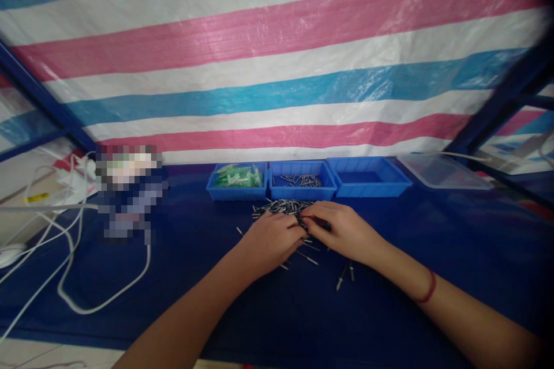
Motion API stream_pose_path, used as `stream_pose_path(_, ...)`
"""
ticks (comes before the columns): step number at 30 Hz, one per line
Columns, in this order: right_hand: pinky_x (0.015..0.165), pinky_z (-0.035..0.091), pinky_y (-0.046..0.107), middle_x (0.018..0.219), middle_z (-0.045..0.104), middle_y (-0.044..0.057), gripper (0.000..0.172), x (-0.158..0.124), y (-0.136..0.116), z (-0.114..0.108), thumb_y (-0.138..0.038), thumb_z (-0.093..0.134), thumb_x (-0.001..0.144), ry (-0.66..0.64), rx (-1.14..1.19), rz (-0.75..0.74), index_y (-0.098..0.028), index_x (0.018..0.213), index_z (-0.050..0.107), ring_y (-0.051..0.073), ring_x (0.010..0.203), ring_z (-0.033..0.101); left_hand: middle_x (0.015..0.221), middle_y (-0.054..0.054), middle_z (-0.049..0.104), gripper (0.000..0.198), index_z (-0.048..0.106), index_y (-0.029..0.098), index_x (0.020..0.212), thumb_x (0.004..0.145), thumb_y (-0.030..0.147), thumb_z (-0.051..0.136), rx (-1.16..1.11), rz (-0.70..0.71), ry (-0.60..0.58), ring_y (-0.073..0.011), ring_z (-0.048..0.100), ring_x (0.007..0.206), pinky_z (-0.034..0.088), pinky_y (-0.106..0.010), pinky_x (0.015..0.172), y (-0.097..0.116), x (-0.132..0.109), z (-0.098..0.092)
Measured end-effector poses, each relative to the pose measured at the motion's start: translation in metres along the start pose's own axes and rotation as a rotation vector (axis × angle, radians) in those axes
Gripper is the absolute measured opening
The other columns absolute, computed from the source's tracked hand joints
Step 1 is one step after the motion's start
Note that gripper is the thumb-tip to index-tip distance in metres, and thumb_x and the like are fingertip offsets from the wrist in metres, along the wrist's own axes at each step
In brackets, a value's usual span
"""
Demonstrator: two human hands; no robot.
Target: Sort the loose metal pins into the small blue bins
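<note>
A pile of small metal rivets (281, 206), thin pins with thicker ends, lies on the dark blue table. My left hand (277, 240) rests over the near side of the pile, its fingers curled and pressed together at the tips. Close beside it, my right hand (335, 229) is closed in a pinch at the pile's right edge. The fingertips of both hands almost meet, and whatever they hold is hidden. Several loose rivets lie apart from the pile, with one rivet (341, 278) below my right hand.
Behind the pile stand a blue bin (237, 193) with green pieces in bags, a blue bin (303, 189) with metal pins, and another blue bin (372, 189). A clear plastic lid (445, 172) lies at right. White cables (69, 253) loop across the left.
</note>
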State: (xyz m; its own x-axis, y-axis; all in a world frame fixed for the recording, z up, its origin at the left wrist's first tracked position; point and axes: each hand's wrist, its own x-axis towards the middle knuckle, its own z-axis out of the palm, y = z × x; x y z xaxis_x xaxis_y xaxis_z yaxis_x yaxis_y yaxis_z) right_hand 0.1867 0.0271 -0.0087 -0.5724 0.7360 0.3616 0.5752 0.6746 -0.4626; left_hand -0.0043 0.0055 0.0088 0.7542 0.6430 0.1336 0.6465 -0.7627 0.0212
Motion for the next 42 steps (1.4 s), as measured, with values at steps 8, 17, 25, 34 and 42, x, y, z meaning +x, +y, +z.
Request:
stream_pose_path(8, 0.068, 0.046, 0.028, 0.078, 0.064, 0.004, 0.016, 0.0013, 0.0001, -0.0005, -0.018, 0.049, 0.085, -0.005, -0.012, -0.012, -0.019, 0.088, 0.065, 0.016, 0.073, 0.058, 0.094, -0.004, 0.061, 0.021, 0.061, 0.020, 0.097, 0.094, 0.024, 0.041, 0.001, 0.029, -0.005, -0.0174, 0.059, 0.084, 0.045, -0.030, 0.074, -0.0012, 0.0008, 0.0010)
stream_pose_path(17, 0.070, 0.046, 0.028, 0.080, 0.065, 0.004, 0.016, 0.0008, -0.0014, -0.0002, -0.017, 0.049, 0.086, -0.014, -0.013, -0.010, -0.019, 0.089, 0.064, 0.016, 0.075, 0.058, 0.094, -0.003, 0.061, 0.020, 0.060, 0.019, 0.096, 0.095, 0.023, 0.040, -0.007, 0.041, 0.009, -0.0163, 0.058, 0.083, 0.045, -0.028, 0.074, -0.0014, 0.0008, -0.0012)
stream_pose_path(25, 0.069, 0.046, 0.028, 0.079, 0.065, 0.004, 0.016, 0.0006, 0.0001, -0.0010, -0.018, 0.050, 0.085, -0.010, -0.012, -0.008, -0.019, 0.088, 0.065, 0.016, 0.074, 0.058, 0.096, -0.004, 0.060, 0.018, 0.060, 0.018, 0.096, 0.093, 0.025, 0.045, -0.085, 0.053, 0.015, -0.0157, 0.058, 0.086, 0.045, -0.027, 0.075, -0.0006, 0.0003, -0.0039)
stream_pose_path(34, 0.068, 0.045, 0.028, 0.078, 0.065, 0.004, 0.017, 0.0006, -0.0009, -0.0011, -0.018, 0.048, 0.086, -0.002, 0.000, -0.025, -0.019, 0.087, 0.065, 0.016, 0.074, 0.058, 0.094, -0.003, 0.061, 0.023, 0.064, 0.019, 0.094, 0.092, 0.035, 0.048, -0.149, 0.052, 0.033, -0.0155, 0.057, 0.087, 0.043, -0.027, 0.076, 0.0004, -0.0002, -0.0039)
stream_pose_path(42, 0.068, 0.045, 0.027, 0.078, 0.065, 0.003, 0.015, 0.0005, -0.0010, -0.0017, -0.018, 0.049, 0.085, -0.020, -0.005, -0.012, -0.019, 0.084, 0.064, 0.015, 0.073, 0.058, 0.093, -0.003, 0.058, 0.020, 0.067, 0.025, 0.095, 0.091, 0.034, 0.049, -0.115, 0.077, 0.013, -0.0163, 0.053, 0.089, 0.040, -0.029, 0.080, 0.0024, -0.0005, 0.0042)
